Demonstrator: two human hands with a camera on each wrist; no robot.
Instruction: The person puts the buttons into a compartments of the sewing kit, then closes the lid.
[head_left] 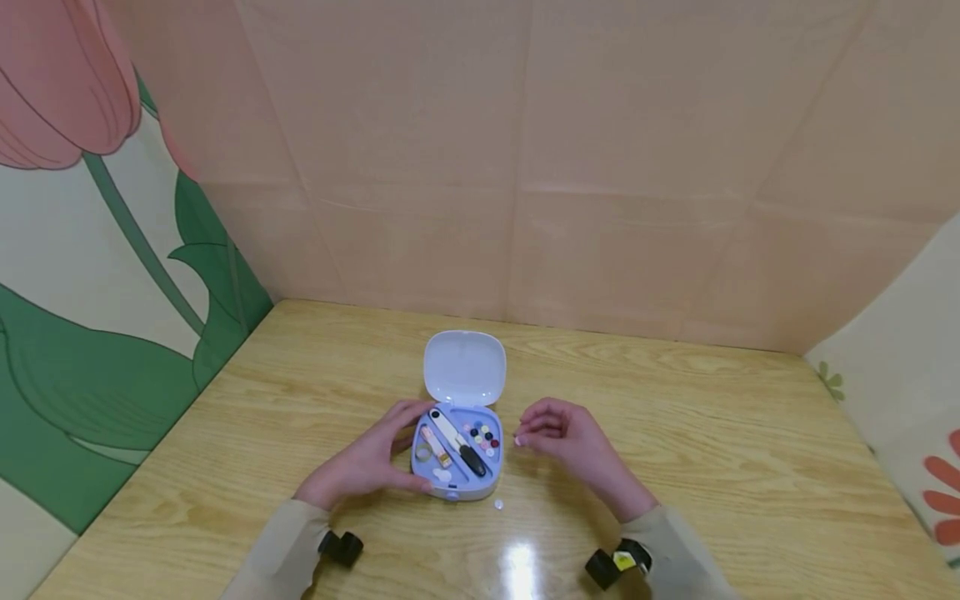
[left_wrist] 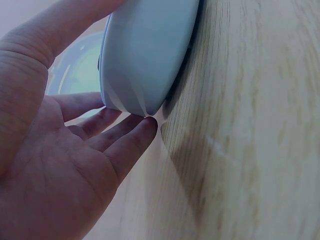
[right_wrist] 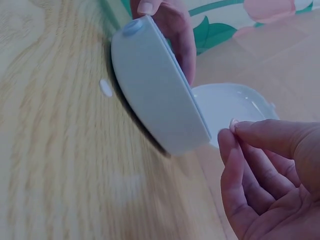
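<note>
A blue and white sewing box (head_left: 472, 494) stands on the table with its lid (head_left: 465, 368) raised at the back. My left hand (head_left: 367, 462) holds the box at its left side, thumb at the front and fingers toward the back. Just right of the box, my right hand (head_left: 573, 442) pinches a small pale button (right_wrist: 234, 123) between thumb and forefinger. Several coloured buttons (head_left: 483, 435) lie in the right compartment. A white tool with a black end (head_left: 471, 458) lies diagonally in the middle one. To the left sit a pinkish item (head_left: 435, 446) and a ring-shaped piece (head_left: 423, 452).
One small white button (head_left: 498, 504) lies loose on the wooden table (head_left: 712, 450), near the box's front right corner. Behind the table hangs a plain peach cloth (head_left: 517, 167). A flower-patterned panel (head_left: 97, 367) borders the left side.
</note>
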